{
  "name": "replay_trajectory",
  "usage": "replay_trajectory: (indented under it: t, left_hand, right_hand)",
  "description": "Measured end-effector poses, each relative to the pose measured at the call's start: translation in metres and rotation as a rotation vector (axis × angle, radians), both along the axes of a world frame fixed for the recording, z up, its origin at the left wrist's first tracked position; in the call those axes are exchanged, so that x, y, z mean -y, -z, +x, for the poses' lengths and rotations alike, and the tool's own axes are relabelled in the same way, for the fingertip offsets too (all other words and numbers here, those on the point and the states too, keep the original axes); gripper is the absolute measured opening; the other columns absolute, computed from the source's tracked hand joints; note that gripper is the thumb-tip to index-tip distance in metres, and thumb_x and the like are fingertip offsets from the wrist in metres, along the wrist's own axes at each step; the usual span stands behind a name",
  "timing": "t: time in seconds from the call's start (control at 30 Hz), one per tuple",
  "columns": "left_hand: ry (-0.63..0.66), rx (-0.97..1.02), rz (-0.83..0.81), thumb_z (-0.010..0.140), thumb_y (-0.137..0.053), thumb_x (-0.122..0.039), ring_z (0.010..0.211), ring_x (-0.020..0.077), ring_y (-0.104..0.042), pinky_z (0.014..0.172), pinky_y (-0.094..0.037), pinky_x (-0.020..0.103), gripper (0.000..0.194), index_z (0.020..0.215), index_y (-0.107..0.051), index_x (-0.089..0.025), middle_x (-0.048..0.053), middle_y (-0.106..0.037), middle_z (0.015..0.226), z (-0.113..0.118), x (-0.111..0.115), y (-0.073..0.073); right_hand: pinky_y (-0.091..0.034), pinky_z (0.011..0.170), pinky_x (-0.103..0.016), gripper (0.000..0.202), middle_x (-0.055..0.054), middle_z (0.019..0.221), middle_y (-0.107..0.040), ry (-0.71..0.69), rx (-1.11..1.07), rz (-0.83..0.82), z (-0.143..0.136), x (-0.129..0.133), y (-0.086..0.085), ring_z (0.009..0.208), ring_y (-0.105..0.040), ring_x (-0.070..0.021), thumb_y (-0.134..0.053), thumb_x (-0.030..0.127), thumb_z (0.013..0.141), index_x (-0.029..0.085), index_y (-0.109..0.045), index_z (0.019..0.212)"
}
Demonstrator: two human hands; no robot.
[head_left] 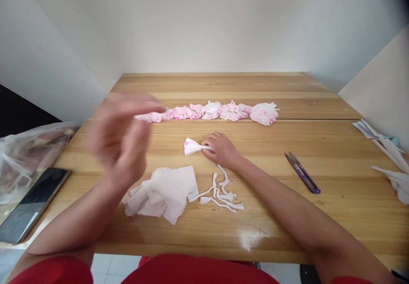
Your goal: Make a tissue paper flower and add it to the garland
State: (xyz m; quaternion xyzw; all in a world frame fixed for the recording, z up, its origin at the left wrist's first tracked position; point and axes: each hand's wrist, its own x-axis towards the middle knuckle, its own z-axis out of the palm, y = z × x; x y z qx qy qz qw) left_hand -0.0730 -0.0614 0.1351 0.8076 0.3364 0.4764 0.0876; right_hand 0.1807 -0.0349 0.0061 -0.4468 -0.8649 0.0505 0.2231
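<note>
My right hand (220, 150) rests on the wooden table, closed on a white pleated paper piece (191, 146) with pink marks, whose fanned end points left. Blurred by motion, my left hand (123, 135) hovers above the table on the left; whether it holds anything is unclear. Behind both hands runs a row of crumpled pink-and-white paper pieces (211, 110). Nearer to me lie a pile of flat white paper sheets (166, 192) and, just right of it, several thin twisted white paper strips (220, 192).
Purple-handled snips (303, 173) lie on the table (271, 233) right of my forearm. A phone (33, 203) and a clear plastic bag (32, 152) are at the left. White paper scraps (383, 143) sit at the right edge.
</note>
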Motion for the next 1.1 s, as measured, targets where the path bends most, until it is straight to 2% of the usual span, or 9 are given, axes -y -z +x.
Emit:
replay_trajectory:
  t: [0.03,0.13,0.23,0.33,0.43,0.53,0.73,1.1]
  left_hand:
    - [-0.001,0.069,-0.018,0.094,-0.042,-0.041,0.101,0.0234,-0.066,0.086,-0.055,0.046,0.026,0.111,-0.061,-0.034,0.000,-0.070,0.104,0.003,-0.010,0.011]
    - [0.107,-0.176,-0.149,0.093,-0.051,-0.034,0.084,0.0189,-0.066,0.080,-0.052,0.037,0.024,0.087,-0.068,-0.019,0.005,-0.072,0.087,0.010,-0.046,0.057]
    - [0.075,-0.372,-0.195,0.091,-0.054,-0.031,0.091,0.0212,-0.064,0.084,-0.048,0.037,0.022,0.090,-0.070,-0.017,0.007,-0.072,0.093,0.008,-0.072,0.100]
    - [0.057,-0.414,-0.313,0.090,-0.055,-0.033,0.093,0.0213,-0.063,0.081,-0.047,0.033,0.025,0.102,-0.071,-0.019,0.008,-0.071,0.100,0.006,-0.079,0.121]
    - [0.079,-0.439,-0.441,0.090,-0.054,-0.034,0.089,0.0204,-0.063,0.077,-0.045,0.032,0.026,0.104,-0.071,-0.020,0.007,-0.071,0.098,0.013,-0.080,0.122]
    - [0.095,-0.445,-0.522,0.087,-0.056,-0.035,0.079,0.0184,-0.060,0.070,-0.042,0.029,0.023,0.092,-0.072,-0.019,0.004,-0.071,0.088,0.021,-0.082,0.118]
    - [0.086,-0.441,-0.469,0.085,-0.057,-0.033,0.068,0.0159,-0.052,0.063,-0.035,0.028,0.023,0.070,-0.063,-0.017,0.002,-0.063,0.069,0.023,-0.083,0.120]
    - [0.096,-0.432,-0.474,0.083,-0.057,-0.029,0.064,0.0149,-0.045,0.063,-0.031,0.029,0.028,0.059,-0.049,-0.017,0.001,-0.053,0.062,0.023,-0.082,0.120]
  right_hand:
    - [-0.039,0.081,-0.035,0.009,-0.006,0.089,-0.067,-0.001,0.000,0.000,0.000,0.000,0.001,0.089,-0.056,-0.0227,-0.058,0.024,0.086,0.019,-0.065,0.090]
    - [-0.039,0.082,-0.035,0.010,-0.007,0.092,-0.067,-0.008,-0.002,0.011,0.000,0.000,0.003,0.090,-0.056,-0.0227,-0.059,0.023,0.086,0.019,-0.065,0.092]
    - [-0.039,0.083,-0.035,0.009,-0.006,0.092,-0.068,-0.008,-0.011,0.021,-0.001,-0.001,0.004,0.089,-0.056,-0.0221,-0.060,0.022,0.086,0.019,-0.065,0.091]
    - [-0.039,0.082,-0.034,0.008,-0.006,0.092,-0.068,-0.005,-0.016,0.019,-0.001,0.000,0.004,0.088,-0.057,-0.0216,-0.060,0.023,0.086,0.019,-0.066,0.091]
    - [-0.040,0.082,-0.035,0.009,-0.006,0.092,-0.069,-0.002,-0.010,0.015,0.000,0.000,0.003,0.088,-0.057,-0.0218,-0.061,0.025,0.087,0.019,-0.066,0.092]
    - [-0.040,0.082,-0.035,0.010,-0.006,0.093,-0.069,-0.010,-0.009,0.005,0.001,0.000,0.003,0.090,-0.057,-0.0222,-0.061,0.025,0.087,0.020,-0.066,0.094]
    - [-0.040,0.082,-0.035,0.012,-0.006,0.094,-0.069,-0.023,-0.028,0.003,0.002,-0.002,0.004,0.091,-0.057,-0.0225,-0.062,0.025,0.087,0.020,-0.067,0.096]
    - [-0.040,0.081,-0.035,0.010,-0.006,0.094,-0.068,-0.034,-0.039,0.000,0.004,-0.002,0.006,0.090,-0.057,-0.0224,-0.061,0.024,0.088,0.020,-0.066,0.095]
